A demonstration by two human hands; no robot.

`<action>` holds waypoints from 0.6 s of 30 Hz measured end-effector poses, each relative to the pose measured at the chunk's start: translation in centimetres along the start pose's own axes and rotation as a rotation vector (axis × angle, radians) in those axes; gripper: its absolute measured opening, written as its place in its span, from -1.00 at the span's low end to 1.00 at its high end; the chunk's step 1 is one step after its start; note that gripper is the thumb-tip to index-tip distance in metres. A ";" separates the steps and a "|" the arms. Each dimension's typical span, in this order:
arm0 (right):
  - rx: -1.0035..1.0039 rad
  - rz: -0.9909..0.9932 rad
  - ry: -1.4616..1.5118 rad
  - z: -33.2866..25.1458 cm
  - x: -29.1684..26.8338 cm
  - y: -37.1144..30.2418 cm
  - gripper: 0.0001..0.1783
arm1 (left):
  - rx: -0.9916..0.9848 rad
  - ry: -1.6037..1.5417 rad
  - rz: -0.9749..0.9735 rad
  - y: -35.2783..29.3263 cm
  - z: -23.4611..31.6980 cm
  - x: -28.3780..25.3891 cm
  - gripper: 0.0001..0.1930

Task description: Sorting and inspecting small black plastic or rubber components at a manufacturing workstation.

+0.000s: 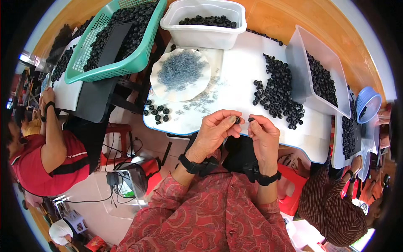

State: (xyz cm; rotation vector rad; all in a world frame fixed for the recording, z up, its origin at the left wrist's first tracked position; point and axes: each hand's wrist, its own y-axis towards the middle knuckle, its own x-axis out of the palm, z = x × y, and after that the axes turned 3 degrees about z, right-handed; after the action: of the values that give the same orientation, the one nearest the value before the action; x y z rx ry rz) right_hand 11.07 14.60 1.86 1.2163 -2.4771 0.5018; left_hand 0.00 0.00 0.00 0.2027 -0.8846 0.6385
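Note:
Both hands are raised close together just off the table's near edge. A small black ring-shaped part (237, 120) is pinched between the thumb and fingers of my left hand (216, 131). Facing it, my right hand (265, 135) pinches another small black piece (251, 119), mostly covered by the fingertips; its exact kind is not visible. Beyond my left hand, a pale scalloped plate (157, 86) bears a heap of tiny clear bluish pieces (180, 69). Several loose black round parts (156, 112) lie left of it. A larger pile of black parts (279, 86) spreads beyond my right hand.
A white tub (205, 38) and a translucent bin (300, 71), both with black parts, stand on the white table (239, 67). A green basket (113, 69) is at far left. Co-workers sit left (50, 155) and right (336, 206). Cables (111, 189) hang near the floor.

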 end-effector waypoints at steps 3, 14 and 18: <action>-0.073 0.003 -0.053 -0.3 0.6 -0.2 -0.80 | -0.008 -0.033 0.049 0.0 0.0 0.5 -0.71; -0.162 -0.024 -0.116 0.2 1.4 -0.5 -0.83 | 0.000 -0.112 0.024 0.2 -1.1 -0.4 -0.73; -0.163 -0.019 -0.133 0.2 1.6 -0.5 -0.83 | -0.007 -0.107 0.039 0.2 -1.0 -0.1 -0.73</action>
State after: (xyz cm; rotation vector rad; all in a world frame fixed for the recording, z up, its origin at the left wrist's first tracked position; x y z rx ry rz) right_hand 10.51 13.16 2.49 1.2425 -2.5559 0.2154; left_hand 0.45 0.50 -0.73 0.2151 -0.9957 0.6652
